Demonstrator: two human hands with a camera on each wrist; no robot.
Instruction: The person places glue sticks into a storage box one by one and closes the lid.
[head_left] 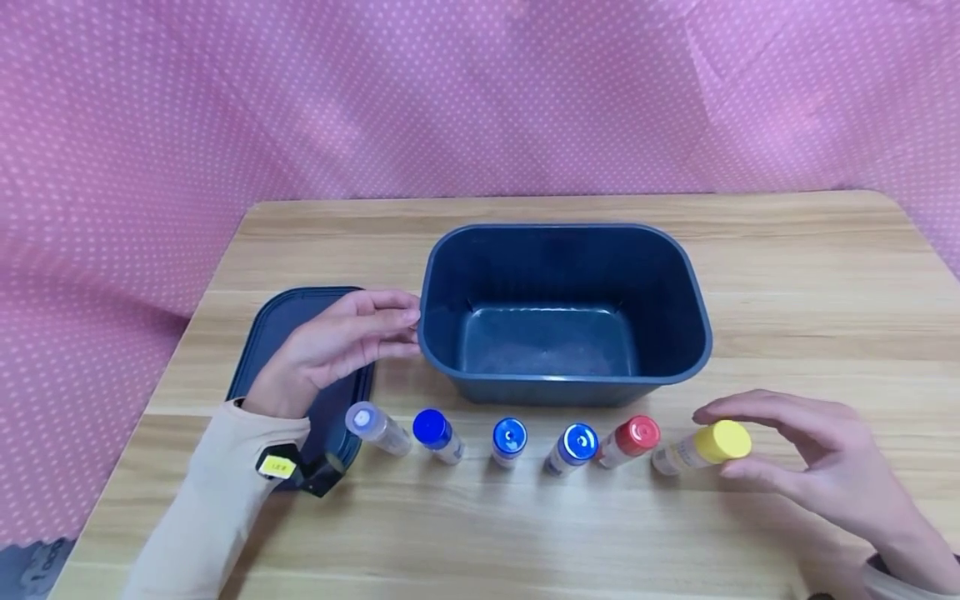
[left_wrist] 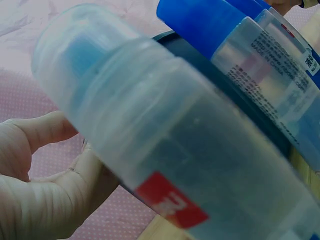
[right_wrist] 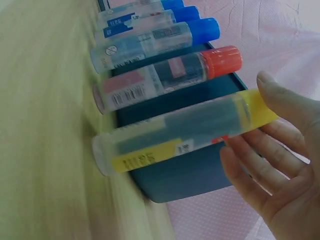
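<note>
My left hand point(head_left: 341, 337) is at the left outer wall of a deep dark blue plastic bin point(head_left: 551, 392), fingertips right at its side below the rim. My right hand point(head_left: 810, 454) pinches the yellow cap of a clear liquid glue bottle point(head_left: 681, 456) between thumb and fingers. That bottle stands at the right end of a row in front of the bin. Beside it are a red-capped bottle point(head_left: 630, 442), several blue-capped bottles point(head_left: 573, 450) and, at the left end, a clear-capped bottle point(head_left: 381, 429). This last one fills much of the left wrist view.
A dark blue lid point(head_left: 288, 321) lies on the wooden table point(head_left: 810, 292) left of the bin, partly under my left forearm. Nothing lies inside the bin. A pink dotted cloth point(head_left: 480, 100) hangs behind the table and along its left side.
</note>
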